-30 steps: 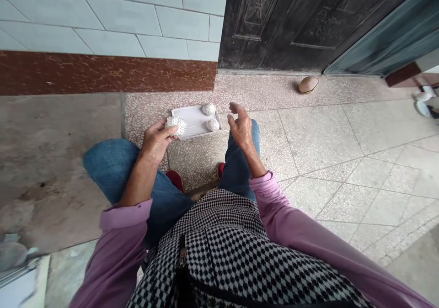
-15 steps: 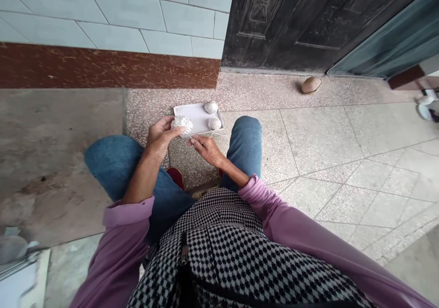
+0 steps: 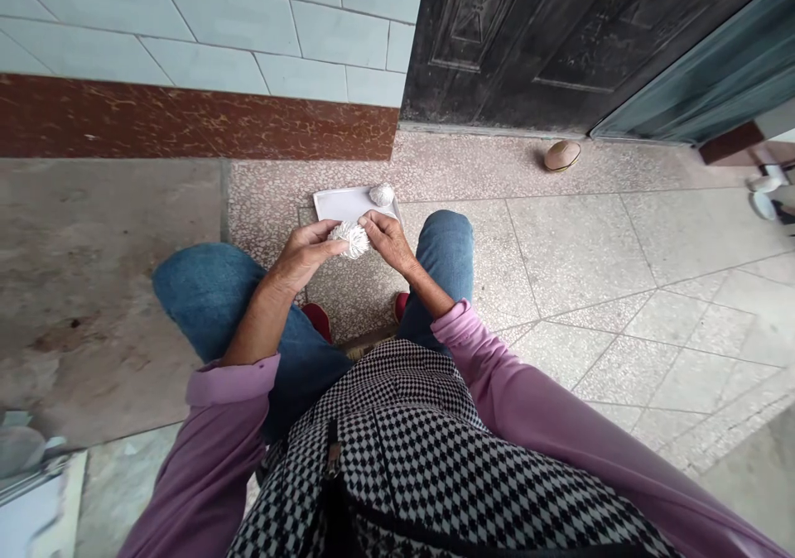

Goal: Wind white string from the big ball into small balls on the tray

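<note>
My left hand (image 3: 304,253) is closed round a bundle of looped white yarn (image 3: 351,239), thumb in front and fingers behind. The bundle is rounded, with thick loops fanning outward. At its right edge, my right hand (image 3: 386,237) pinches white yarn between thumb and bent fingers; the strand itself is too fine to make out. Beyond both hands a shallow white tray (image 3: 339,203) lies on the floor. One ball of white yarn (image 3: 382,194) sits at its far right corner. My right hand covers the tray's near right part.
My knees, in blue jeans (image 3: 445,247), frame the work on both sides. A tiled wall (image 3: 236,61) and a dark panelled door (image 3: 497,53) stand ahead. By the door lies a brownish rounded object (image 3: 562,156). Papers or boards (image 3: 43,500) lie at the lower left.
My left hand has carried the yarn bundle right and slightly nearer to me. My right hand has risen from below it to its right edge, now hiding the nearer yarn ball.
</note>
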The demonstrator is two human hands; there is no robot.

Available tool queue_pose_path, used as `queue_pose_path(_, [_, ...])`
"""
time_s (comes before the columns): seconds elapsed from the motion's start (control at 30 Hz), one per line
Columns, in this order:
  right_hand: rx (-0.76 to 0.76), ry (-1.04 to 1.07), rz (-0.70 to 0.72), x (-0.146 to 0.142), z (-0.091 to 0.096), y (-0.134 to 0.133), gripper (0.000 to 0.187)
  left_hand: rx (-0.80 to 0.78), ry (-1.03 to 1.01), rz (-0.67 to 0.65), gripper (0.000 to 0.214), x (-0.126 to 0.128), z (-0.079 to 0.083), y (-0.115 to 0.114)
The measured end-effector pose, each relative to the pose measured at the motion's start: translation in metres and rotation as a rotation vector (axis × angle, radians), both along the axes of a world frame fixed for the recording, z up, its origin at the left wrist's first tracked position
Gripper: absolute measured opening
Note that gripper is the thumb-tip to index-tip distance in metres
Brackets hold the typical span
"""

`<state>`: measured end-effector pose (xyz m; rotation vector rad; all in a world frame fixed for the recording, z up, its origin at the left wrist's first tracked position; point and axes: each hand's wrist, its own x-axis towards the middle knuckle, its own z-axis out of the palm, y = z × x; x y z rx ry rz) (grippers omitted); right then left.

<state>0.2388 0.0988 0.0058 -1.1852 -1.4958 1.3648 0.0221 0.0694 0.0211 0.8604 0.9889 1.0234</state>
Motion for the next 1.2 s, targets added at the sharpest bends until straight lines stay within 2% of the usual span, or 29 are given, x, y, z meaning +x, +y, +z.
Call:
queue_pose_path(0.13, [-0.089,0.042,-0.042,-0.006,-0.016,-0.012,0.080,-0.006,-0.040,0.036,0.061,0.002,-0.004,0.002])
queue_pose_path(0.23, [-0.136,-0.003,0.002,-0.010,-0.019,-0.024,0.075,-0.001,-0.066,0.125,0.062,0.004,-0.008,0.004])
queue_pose_path(0.37, [-0.088,-0.078,0.132,-0.016,-0.015,-0.047,0.073,0.008,-0.023,0.235,0.065,0.005,-0.015,0.007])
queue_pose_path(0.5, [-0.001,-0.111,0.205,-0.016,0.001,-0.057,0.072,0.049,0.146,0.288,0.071,0.004,-0.017,0.012])
queue_pose_path(0.6, [0.048,-0.149,0.192,-0.007,0.017,-0.046,0.067,0.069,0.244,0.233,0.074,0.004,-0.019,0.014])
queue_pose_path(0.7, [0.087,-0.197,0.128,0.004,0.028,-0.027,0.065,0.071,0.224,0.106,0.071,0.006,-0.024,0.012])
queue_pose_path(0.83, [0.081,-0.192,0.002,0.012,0.025,-0.007,0.066,0.052,0.102,-0.034,0.064,0.010,-0.028,0.008])
queue_pose_path(1.0, [0.027,-0.145,-0.067,0.005,0.012,-0.003,0.063,0.013,0.110,-0.066,0.074,0.013,-0.022,0.003])
queue_pose_path(1.2, [-0.019,-0.199,-0.088,-0.001,0.024,-0.001,0.052,-0.041,0.050,-0.008,0.073,0.014,-0.015,0.001])
